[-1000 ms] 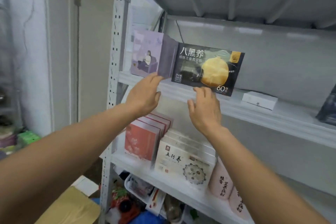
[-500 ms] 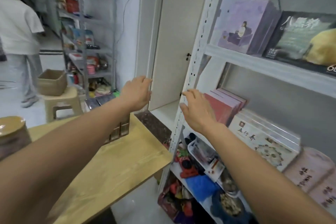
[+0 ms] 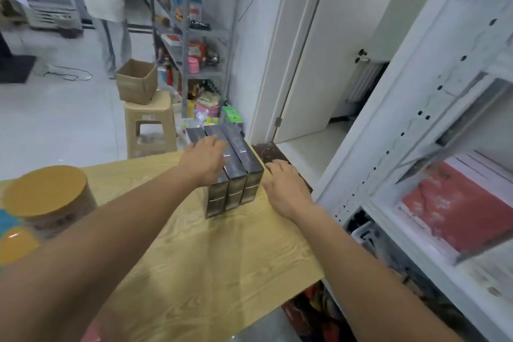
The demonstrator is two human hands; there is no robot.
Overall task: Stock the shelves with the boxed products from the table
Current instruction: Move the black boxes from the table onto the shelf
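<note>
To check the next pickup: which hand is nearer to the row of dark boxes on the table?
Left. The left hand is on top of the dark boxes; the right hand is beside them, to the right.

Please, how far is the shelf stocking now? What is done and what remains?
Done: a red box already sits on the white shelf. In hand: the left hand rests on top of three dark boxes on the table, the right hand open beside them; nothing lifted yet. Left: all three must go to the shelf.
</note>
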